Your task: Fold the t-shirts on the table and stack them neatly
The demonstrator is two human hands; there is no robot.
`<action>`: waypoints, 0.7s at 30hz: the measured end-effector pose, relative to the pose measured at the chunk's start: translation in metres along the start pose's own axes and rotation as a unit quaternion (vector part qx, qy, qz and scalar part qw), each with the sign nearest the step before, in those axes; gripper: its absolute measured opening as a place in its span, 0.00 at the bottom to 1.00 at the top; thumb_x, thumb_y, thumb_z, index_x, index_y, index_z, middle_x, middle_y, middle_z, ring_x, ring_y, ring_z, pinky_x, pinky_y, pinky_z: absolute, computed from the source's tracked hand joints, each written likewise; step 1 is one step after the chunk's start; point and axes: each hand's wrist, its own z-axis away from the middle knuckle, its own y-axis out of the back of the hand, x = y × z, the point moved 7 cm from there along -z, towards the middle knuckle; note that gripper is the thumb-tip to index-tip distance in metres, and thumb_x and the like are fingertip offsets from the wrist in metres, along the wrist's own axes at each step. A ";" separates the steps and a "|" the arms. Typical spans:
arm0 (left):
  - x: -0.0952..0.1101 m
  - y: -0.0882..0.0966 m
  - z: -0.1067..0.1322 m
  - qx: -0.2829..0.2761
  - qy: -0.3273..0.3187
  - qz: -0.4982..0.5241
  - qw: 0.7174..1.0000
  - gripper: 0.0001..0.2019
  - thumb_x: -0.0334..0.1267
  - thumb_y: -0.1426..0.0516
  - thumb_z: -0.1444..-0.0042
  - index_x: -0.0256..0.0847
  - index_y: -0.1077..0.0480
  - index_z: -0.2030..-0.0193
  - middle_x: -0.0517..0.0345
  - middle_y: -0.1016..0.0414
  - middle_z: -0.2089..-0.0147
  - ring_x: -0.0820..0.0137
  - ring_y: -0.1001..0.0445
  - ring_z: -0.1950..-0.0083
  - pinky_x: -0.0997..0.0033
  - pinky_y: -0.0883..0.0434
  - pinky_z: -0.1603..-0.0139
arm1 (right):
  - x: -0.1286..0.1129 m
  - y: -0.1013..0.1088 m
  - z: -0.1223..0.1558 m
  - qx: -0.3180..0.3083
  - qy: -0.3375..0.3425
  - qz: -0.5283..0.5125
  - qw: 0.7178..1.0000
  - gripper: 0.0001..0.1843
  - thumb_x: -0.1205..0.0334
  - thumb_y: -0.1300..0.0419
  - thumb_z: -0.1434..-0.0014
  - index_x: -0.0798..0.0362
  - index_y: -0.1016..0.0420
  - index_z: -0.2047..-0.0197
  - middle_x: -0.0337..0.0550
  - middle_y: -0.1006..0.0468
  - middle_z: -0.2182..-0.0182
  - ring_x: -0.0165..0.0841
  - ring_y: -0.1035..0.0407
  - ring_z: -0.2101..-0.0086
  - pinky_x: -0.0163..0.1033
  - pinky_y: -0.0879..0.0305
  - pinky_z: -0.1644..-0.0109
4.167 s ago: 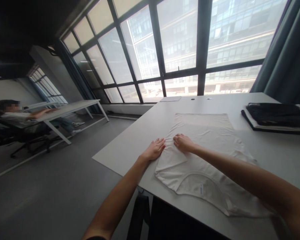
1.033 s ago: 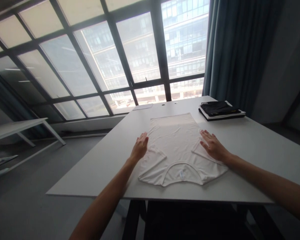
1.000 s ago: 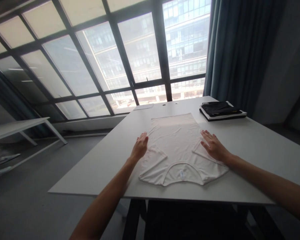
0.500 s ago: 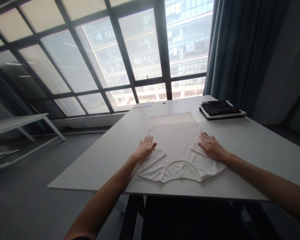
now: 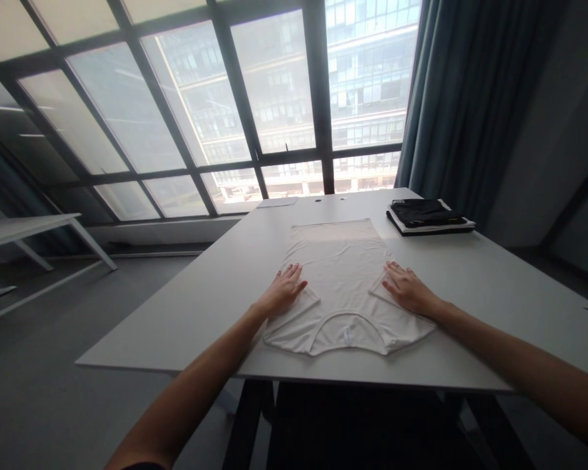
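A white T-shirt (image 5: 340, 267) lies spread flat on the white table (image 5: 196, 307), its neckline toward me and its hem toward the window. Small wrinkles run across its body, and a label shows inside the collar. My left hand (image 5: 283, 289) rests with fingers extended on the shirt's left side, by the sleeve. On the opposite side, my right hand (image 5: 406, 287) lies flat over the right sleeve, fingers stretched out. Neither hand grips the fabric.
A stack of folded dark and white clothes (image 5: 428, 215) sits at the table's far right. A paper sheet (image 5: 277, 202) lies near the far left edge. Another white table (image 5: 34, 225) stands at left. Large windows and a blue curtain (image 5: 451, 98) are beyond.
The whole view has shifted slightly, so the table and shirt appear a little further left. Both hands stay in nearly the same places on the shirt.
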 end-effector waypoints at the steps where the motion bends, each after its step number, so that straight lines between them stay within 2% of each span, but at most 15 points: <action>1: 0.000 -0.006 0.001 -0.022 -0.006 -0.006 1.000 0.38 0.58 0.66 0.28 0.32 0.52 0.23 0.39 0.57 0.21 0.55 0.60 0.20 0.44 0.57 0.24 | 0.001 -0.001 0.000 0.001 -0.004 -0.001 1.000 0.32 0.52 0.58 0.28 0.61 0.39 0.29 0.60 0.43 0.28 0.47 0.50 0.29 0.60 0.50 0.29; 4: -0.003 -0.017 0.001 -0.059 -0.015 -0.020 0.998 0.39 0.59 0.66 0.29 0.32 0.53 0.23 0.40 0.60 0.21 0.53 0.62 0.20 0.42 0.60 0.24 | 0.002 -0.005 -0.001 -0.012 0.000 -0.002 1.000 0.32 0.52 0.58 0.28 0.60 0.39 0.29 0.60 0.43 0.29 0.47 0.49 0.29 0.62 0.51 0.29; 10: 0.000 -0.011 0.000 -0.029 -0.018 -0.009 0.999 0.38 0.58 0.66 0.28 0.33 0.54 0.22 0.40 0.60 0.21 0.55 0.61 0.20 0.45 0.57 0.24 | 0.004 -0.005 0.000 0.002 0.003 -0.001 1.000 0.33 0.51 0.57 0.28 0.60 0.41 0.27 0.62 0.44 0.28 0.48 0.50 0.29 0.63 0.50 0.29; 16: 0.008 -0.014 0.003 -0.052 -0.026 0.001 0.998 0.35 0.58 0.62 0.28 0.38 0.51 0.22 0.43 0.57 0.21 0.56 0.59 0.20 0.46 0.57 0.24 | -0.003 -0.002 0.003 0.001 0.034 0.004 0.999 0.30 0.52 0.56 0.28 0.58 0.35 0.30 0.61 0.38 0.31 0.50 0.45 0.31 0.66 0.46 0.32; 19: 0.009 -0.005 0.003 -0.038 -0.028 0.014 0.999 0.33 0.55 0.61 0.27 0.39 0.51 0.23 0.44 0.57 0.21 0.56 0.58 0.20 0.45 0.55 0.24 | -0.005 0.008 0.003 0.021 0.032 -0.009 0.999 0.29 0.54 0.54 0.28 0.56 0.35 0.30 0.60 0.39 0.30 0.50 0.46 0.31 0.67 0.48 0.31; 21: 0.012 0.008 0.006 -0.020 -0.043 0.029 0.998 0.32 0.55 0.59 0.27 0.40 0.48 0.23 0.44 0.55 0.21 0.56 0.57 0.21 0.45 0.53 0.24 | -0.009 0.020 0.006 0.036 0.048 -0.042 0.997 0.28 0.54 0.53 0.29 0.55 0.33 0.31 0.59 0.39 0.30 0.49 0.47 0.30 0.66 0.49 0.30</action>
